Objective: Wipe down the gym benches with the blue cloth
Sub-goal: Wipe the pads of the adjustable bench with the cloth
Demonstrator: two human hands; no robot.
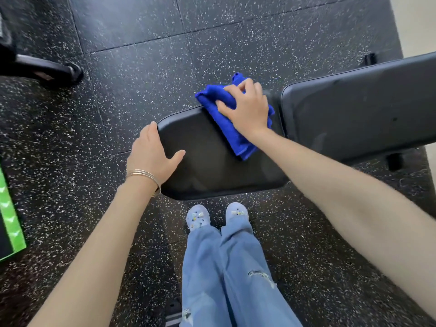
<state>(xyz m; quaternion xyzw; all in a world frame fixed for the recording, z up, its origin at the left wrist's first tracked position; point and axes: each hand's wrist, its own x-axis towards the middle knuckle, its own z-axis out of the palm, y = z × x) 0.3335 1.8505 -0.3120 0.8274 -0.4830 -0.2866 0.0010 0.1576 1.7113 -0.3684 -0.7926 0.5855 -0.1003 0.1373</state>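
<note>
A black padded gym bench runs from centre to the right edge: a seat pad (212,166) in front of me and a longer back pad (358,109) beyond a narrow gap. The folded blue cloth (226,119) lies on the far right corner of the seat pad, partly hanging over its far edge. My right hand (247,107) presses flat on the cloth with fingers curled into it. My left hand (151,154) rests on the seat pad's left end, fingers wrapped over the edge, thumb on top; thin bangles circle that wrist.
Speckled black rubber floor tiles (141,55) surround the bench. A black machine foot (52,69) sits at upper left and a green-edged object (9,220) at the left edge. My feet in pale clogs (217,215) stand just in front of the seat pad.
</note>
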